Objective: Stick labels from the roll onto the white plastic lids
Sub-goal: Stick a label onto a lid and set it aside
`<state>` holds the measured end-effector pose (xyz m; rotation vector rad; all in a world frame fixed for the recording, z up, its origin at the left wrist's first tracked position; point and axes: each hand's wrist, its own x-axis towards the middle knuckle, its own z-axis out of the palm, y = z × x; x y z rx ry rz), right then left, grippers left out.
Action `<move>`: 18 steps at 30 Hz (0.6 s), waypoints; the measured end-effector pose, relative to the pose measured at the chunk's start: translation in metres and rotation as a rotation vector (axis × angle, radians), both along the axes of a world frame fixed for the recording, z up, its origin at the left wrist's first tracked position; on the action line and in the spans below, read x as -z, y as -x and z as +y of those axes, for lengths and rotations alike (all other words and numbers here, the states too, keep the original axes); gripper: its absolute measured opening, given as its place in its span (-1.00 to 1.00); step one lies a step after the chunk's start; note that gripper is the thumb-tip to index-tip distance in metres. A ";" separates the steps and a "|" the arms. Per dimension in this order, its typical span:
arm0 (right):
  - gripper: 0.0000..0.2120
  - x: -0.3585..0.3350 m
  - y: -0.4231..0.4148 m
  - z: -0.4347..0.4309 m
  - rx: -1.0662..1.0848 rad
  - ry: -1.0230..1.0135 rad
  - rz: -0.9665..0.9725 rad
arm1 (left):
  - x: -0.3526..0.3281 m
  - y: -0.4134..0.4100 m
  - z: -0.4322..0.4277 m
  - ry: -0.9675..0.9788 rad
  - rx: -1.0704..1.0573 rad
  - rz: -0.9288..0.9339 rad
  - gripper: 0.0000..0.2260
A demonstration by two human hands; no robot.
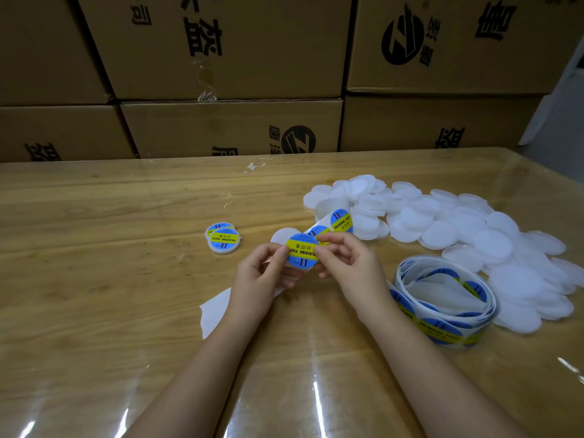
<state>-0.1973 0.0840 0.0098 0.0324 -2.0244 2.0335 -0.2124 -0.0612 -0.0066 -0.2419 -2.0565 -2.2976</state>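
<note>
Seen from the head camera, the unlabelled white lids (467, 229) lie heaped at the far right of the table (94, 248). The roll (442, 306) sits just nearer than the heap, and both look placed for easy reach. Two finished lids (222, 240) are stacked apart at left, probably to keep done work separate. A spent backing strip (216, 311) trails off to the near left. At centre both hands meet on one label (301, 250), which seems laid on a lid whose white rim shows below it. The left hand (264, 273) curls round the label's left edge, thumb on top. The right hand (346, 267) pinches its right edge between thumb and forefinger.
</note>
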 end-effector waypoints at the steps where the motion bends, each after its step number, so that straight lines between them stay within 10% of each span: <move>1: -0.82 0.000 0.000 0.000 -0.005 -0.002 -0.013 | 0.000 0.000 0.000 0.006 -0.002 0.005 -0.85; 18: -0.87 0.003 0.003 0.003 0.075 -0.040 -0.040 | -0.002 0.000 0.001 -0.147 0.161 -0.047 -0.54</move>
